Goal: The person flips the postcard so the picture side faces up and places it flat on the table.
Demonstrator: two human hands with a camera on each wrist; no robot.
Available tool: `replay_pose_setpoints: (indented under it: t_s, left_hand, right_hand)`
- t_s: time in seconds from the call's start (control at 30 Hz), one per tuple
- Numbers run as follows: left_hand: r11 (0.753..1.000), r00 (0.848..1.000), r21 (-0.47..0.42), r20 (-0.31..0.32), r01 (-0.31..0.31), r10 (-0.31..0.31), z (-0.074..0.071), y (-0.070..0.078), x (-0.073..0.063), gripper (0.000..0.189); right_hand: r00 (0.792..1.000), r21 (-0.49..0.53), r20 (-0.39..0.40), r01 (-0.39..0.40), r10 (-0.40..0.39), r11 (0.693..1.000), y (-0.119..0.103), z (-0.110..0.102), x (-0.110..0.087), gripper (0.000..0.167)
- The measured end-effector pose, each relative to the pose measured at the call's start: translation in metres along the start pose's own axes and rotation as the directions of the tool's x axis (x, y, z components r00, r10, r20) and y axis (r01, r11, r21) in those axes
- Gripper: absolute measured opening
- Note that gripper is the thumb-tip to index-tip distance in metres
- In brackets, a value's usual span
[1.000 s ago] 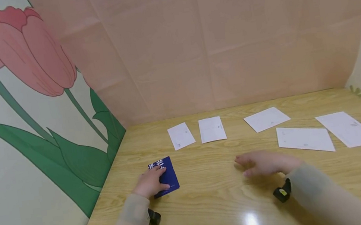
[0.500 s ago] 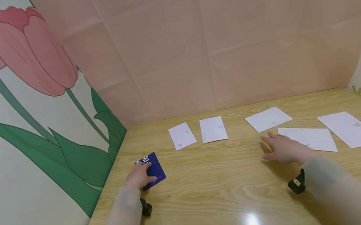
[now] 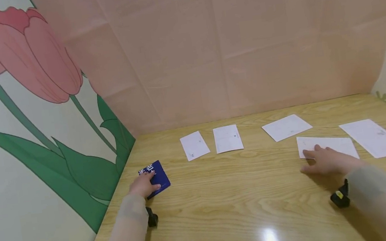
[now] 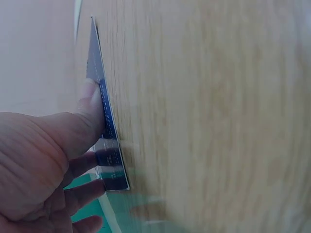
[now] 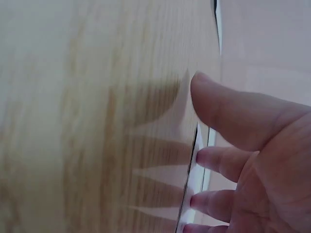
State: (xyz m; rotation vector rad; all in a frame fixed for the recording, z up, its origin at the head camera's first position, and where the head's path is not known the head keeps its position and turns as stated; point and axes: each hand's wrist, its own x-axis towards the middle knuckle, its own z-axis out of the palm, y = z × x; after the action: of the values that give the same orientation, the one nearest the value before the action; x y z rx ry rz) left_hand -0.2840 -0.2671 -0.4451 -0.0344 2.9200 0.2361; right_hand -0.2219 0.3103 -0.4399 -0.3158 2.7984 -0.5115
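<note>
In the head view, my left hand (image 3: 143, 185) rests on a dark blue card (image 3: 162, 176) with white characters, lying on the table at the left. The left wrist view shows the thumb and fingers spread against this blue card (image 4: 112, 167), which looks flat on the wood. On the other side, my right hand (image 3: 329, 160) reaches over the near left part of a white card (image 3: 340, 145), partly hiding it. In the right wrist view, the fingers of the right hand (image 5: 277, 150) are extended with their tips at the card's edge; whether they touch it I cannot tell.
Several other white cards lie face up on the wooden table (image 3: 224, 197): two at the back middle (image 3: 227, 138), one further right (image 3: 286, 127) and one at the far right (image 3: 376, 138). A pink cloth (image 3: 242, 50) hangs behind; a tulip-painted wall (image 3: 40, 175) borders the left.
My left hand has slid the blue card leftward and slightly away from me. My right hand has moved right, from bare wood to over the white card.
</note>
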Motion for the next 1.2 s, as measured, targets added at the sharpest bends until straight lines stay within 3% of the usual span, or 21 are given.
replay_pose_setpoints:
  t_s: [0.3,0.5,0.7,0.9,1.2]
  left_hand:
    - [1.000,1.000,-0.002,0.029,0.013,-0.013,-0.003,-0.002,0.004,0.064]
    - [1.000,0.999,0.009,0.041,-0.021,0.021,-0.003,-0.005,0.012,0.063]
    - [0.999,1.000,0.026,-0.005,-0.025,0.025,-0.002,-0.007,0.018,0.060]
    - [0.999,0.999,-0.040,-0.039,0.002,-0.003,-0.001,-0.006,0.020,0.057]
    - [1.000,0.999,0.003,-0.043,-0.001,0.001,-0.004,-0.003,0.019,0.052]
  right_hand:
    - [0.999,-0.013,0.002,0.045,-0.045,0.999,-0.005,0.005,-0.007,0.083]
    - [0.993,-0.049,-0.023,0.113,-0.114,0.992,-0.016,0.012,-0.011,0.079]
    - [0.990,-0.029,0.004,0.143,-0.143,0.989,-0.034,0.018,-0.018,0.077]
    - [0.975,-0.017,0.039,0.219,-0.218,0.976,-0.060,0.026,-0.025,0.075]
    - [0.941,0.039,0.102,0.321,-0.323,0.946,-0.096,0.036,-0.036,0.069]
